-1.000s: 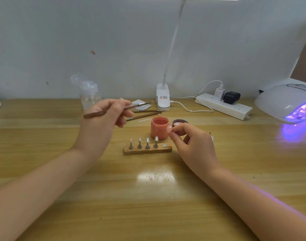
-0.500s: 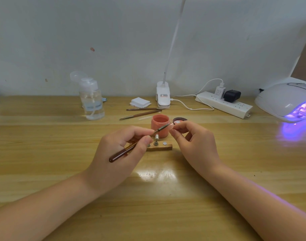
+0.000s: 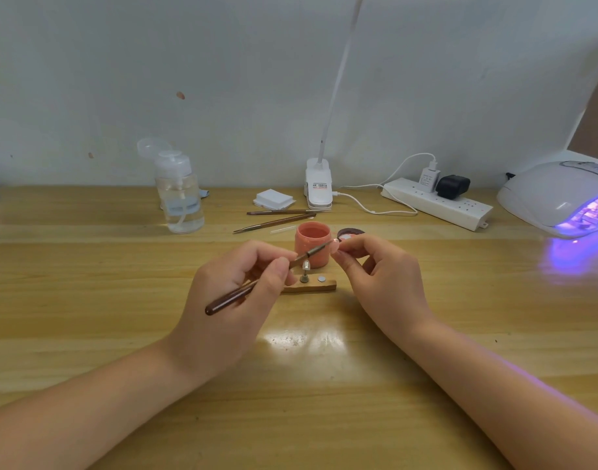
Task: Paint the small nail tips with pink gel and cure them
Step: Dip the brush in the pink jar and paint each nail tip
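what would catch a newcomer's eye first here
The purple glow from the curing lamp at the far right edge of the table. Then, at centre, the left hand aiming a brush at a nail tip pinched by the right hand, before the pink gel jar.

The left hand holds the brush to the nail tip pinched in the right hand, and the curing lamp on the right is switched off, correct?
Not quite: the head view shows the curing lamp glowing purple, so it is on. The rest stands.
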Action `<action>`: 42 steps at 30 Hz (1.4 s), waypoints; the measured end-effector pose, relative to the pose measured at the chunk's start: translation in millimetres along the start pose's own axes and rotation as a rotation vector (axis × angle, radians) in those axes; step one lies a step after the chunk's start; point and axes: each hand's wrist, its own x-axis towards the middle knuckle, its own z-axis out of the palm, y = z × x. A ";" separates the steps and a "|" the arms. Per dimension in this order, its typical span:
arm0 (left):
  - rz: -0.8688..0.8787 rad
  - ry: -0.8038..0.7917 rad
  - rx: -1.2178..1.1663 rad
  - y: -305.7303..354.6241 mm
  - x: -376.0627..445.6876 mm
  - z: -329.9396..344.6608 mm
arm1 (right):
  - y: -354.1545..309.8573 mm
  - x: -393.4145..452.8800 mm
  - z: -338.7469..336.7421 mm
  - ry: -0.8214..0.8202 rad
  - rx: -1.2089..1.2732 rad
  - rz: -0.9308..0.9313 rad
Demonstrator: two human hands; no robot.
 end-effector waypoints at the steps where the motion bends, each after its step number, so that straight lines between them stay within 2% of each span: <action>1: -0.011 0.010 -0.013 -0.4 0.5 0.2 | -0.1 0.0 0.0 0.002 0.004 -0.008; 15: -0.010 -0.060 0.010 0.8 1.0 -0.8 | -0.1 -0.4 0.6 0.027 0.008 -0.019; 22: -0.032 0.016 -0.064 -0.1 1.0 -1.8 | -1.0 -0.6 -0.5 0.020 0.007 -0.013; 31: -0.052 -0.024 -0.008 1.5 0.1 0.0 | -2.5 -1.0 -0.5 0.018 -0.069 -0.048; 38: -0.059 0.027 -0.054 2.8 0.7 -0.6 | -2.9 -0.9 -1.2 0.003 -0.004 -0.022; 42: -0.094 0.004 -0.090 2.6 0.7 0.9 | -2.7 -0.9 -0.7 -0.012 0.017 -0.021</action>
